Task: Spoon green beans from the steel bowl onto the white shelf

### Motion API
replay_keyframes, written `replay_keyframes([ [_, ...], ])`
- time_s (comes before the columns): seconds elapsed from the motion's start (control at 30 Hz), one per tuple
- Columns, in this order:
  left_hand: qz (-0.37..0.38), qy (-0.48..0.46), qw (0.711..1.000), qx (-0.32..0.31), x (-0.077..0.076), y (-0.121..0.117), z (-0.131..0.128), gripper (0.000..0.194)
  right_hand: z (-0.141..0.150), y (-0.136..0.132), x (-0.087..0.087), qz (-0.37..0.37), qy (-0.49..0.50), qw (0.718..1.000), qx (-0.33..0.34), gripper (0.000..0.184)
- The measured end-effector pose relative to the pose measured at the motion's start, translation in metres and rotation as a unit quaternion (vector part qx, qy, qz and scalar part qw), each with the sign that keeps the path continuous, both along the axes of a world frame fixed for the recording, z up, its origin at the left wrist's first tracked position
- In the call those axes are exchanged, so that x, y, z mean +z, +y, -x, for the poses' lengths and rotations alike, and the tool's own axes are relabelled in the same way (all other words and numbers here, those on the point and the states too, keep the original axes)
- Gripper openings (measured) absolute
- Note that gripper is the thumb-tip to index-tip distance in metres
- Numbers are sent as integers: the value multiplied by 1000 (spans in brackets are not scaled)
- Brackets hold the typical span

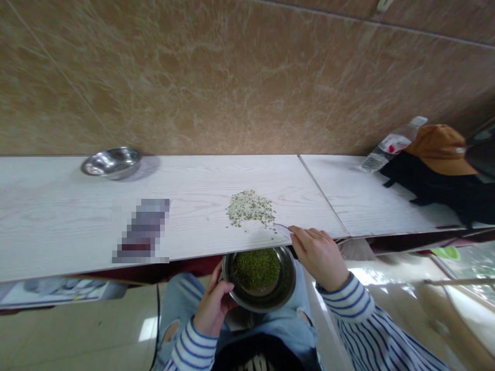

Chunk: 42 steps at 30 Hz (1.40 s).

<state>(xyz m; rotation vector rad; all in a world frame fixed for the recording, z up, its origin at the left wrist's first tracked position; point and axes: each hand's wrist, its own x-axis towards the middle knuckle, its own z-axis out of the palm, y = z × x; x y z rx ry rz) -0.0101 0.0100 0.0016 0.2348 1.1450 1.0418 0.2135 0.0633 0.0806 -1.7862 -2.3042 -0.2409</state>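
Note:
My left hand (pixel 216 304) grips the left rim of a steel bowl (pixel 288 288), thumb over the edge, holding it above my lap just under the table's front edge. Green beans (pixel 257 268), which look like mung beans, lie inside it. A pile of white grains mixed with green beans (pixel 250 207) is spread on the table beyond the bowl. My right hand (pixel 319 255) is closed around a thin, see-through piece with a purplish edge (pixel 283 229). Its tip touches or hovers by the pile's near right side; its exact kind is unclear.
Another steel bowl (pixel 112 164) stands at the back left of the white table (pixel 197 206). A blurred-out flat object (pixel 143 229) lies in front of it. To the right are a plastic bottle (pixel 392 147), an orange-brown cap (pixel 441 149) and dark cloth (pixel 436 190). A tiled wall (pixel 232 77) rises behind.

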Motion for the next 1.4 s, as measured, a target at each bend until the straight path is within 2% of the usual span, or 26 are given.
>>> replay_keyframes([
  [0.5,2,-3,1000,10,0,-1,2,68,6,13,1,5,1,1000,24,24],
  [0.93,0,-12,1000,20,2,-1,1,64,5,13,3,14,-6,1000,22,24],
  [1.4,7,-9,1000,24,3,0,2,70,5,12,6,16,-2,999,38,25],
])
